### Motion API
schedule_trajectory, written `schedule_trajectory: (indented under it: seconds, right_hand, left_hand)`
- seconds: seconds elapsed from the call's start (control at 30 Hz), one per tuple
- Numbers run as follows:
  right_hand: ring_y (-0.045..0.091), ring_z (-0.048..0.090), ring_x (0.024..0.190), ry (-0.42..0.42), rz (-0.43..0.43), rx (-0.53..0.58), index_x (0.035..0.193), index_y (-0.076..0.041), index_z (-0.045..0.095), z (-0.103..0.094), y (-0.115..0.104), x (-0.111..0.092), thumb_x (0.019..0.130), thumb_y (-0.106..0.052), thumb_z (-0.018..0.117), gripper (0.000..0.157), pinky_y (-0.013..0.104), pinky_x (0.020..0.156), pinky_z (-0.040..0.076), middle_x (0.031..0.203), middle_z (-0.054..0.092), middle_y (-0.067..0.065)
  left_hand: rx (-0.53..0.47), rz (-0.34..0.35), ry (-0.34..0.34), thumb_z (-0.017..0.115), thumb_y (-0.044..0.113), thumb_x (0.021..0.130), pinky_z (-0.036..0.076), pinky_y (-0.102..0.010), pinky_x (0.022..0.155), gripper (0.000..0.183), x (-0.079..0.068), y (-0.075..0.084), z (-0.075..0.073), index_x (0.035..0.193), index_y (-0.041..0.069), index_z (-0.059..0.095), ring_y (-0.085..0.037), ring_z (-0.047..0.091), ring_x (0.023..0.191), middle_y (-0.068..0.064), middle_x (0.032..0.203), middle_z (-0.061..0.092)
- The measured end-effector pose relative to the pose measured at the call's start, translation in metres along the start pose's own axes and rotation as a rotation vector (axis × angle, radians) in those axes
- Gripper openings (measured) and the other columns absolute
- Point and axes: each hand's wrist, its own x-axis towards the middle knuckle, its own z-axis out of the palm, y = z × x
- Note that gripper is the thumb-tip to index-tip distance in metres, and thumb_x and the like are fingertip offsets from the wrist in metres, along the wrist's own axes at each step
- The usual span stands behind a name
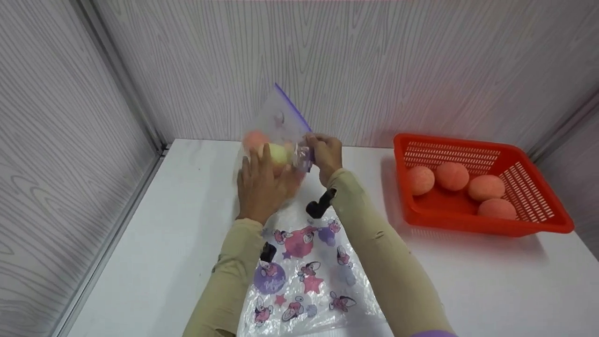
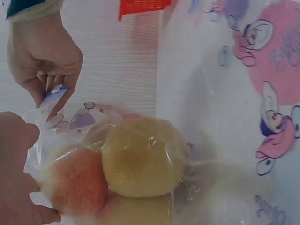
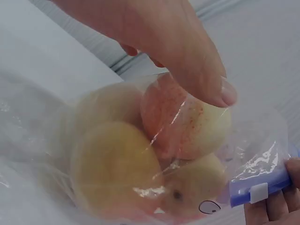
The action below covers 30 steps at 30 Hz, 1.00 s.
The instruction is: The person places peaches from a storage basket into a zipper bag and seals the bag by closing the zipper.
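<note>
A clear zip bag [image 1: 269, 114] with a purple zip strip [image 1: 293, 107] holds several peaches [image 3: 112, 168], pale yellow and pinkish red. My right hand [image 1: 326, 152] pinches one end of the strip, close to a small white slider [image 3: 258, 192]. The left hand [image 1: 263, 185] lies against the near left side of the bag, fingers spread and fairly straight, touching the film over the fruit. From the left wrist view, a red peach [image 2: 77, 180] sits beside a yellow peach [image 2: 143, 157] behind the film.
A flat clear plastic bag [image 1: 311, 281] with pink and purple cartoon prints lies on the white table [image 1: 154, 238] beneath my forearms. At the right stands a red plastic basket [image 1: 468, 227] with several peaches [image 1: 486, 187]. Pale wood-grain panels [image 1: 262, 61] rise behind and beside the table.
</note>
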Motion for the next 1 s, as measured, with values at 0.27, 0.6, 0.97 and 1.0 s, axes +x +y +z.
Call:
schedule_trajectory:
  seconds: [0.27,0.6,0.97,1.0]
  right_hand:
    - [0.013,0.064,0.075,0.025,0.061,-0.112,0.120,0.006,0.067,-0.064,0.016,0.011,0.104,-0.015,0.057,0.028,0.028,0.069,0.058,0.093,0.068,0.007]
    - [0.017,0.072,0.079,-0.052,0.177,-0.358,0.127,0.009,0.063,-0.113,0.033,0.012,0.105,-0.012,0.054,0.031,0.033,0.078,0.062,0.120,0.069,0.024]
    - [0.013,0.061,0.069,-0.064,0.200,-0.460,0.116,0.009,0.068,-0.126,0.037,0.009,0.103,-0.014,0.060,0.027,0.027,0.068,0.060,0.082,0.064,0.007]
    - [0.013,0.061,0.068,-0.074,0.209,-0.468,0.116,0.009,0.068,-0.129,0.036,0.009,0.102,-0.014,0.061,0.027,0.026,0.067,0.060,0.080,0.064,0.006]
  left_hand:
    - [0.046,0.143,-0.075,0.050,0.053,0.102,0.018,-0.061,0.120,0.082,0.017,0.008,0.041,0.162,0.009,0.017,-0.038,0.016,0.152,-0.017,0.168,0.013]
    - [0.103,0.259,-0.206,0.051,0.050,0.102,0.009,-0.067,0.118,0.075,0.034,0.021,0.056,0.162,0.014,0.024,-0.038,0.016,0.153,-0.015,0.166,0.023]
    - [0.087,0.300,-0.244,0.066,0.048,0.094,0.023,-0.065,0.115,0.084,0.038,0.019,0.066,0.161,0.016,0.027,-0.035,0.033,0.146,-0.014,0.161,0.035]
    - [0.083,0.304,-0.246,0.068,0.048,0.093,0.024,-0.066,0.114,0.085,0.037,0.019,0.067,0.161,0.018,0.028,-0.035,0.035,0.145,-0.014,0.158,0.038]
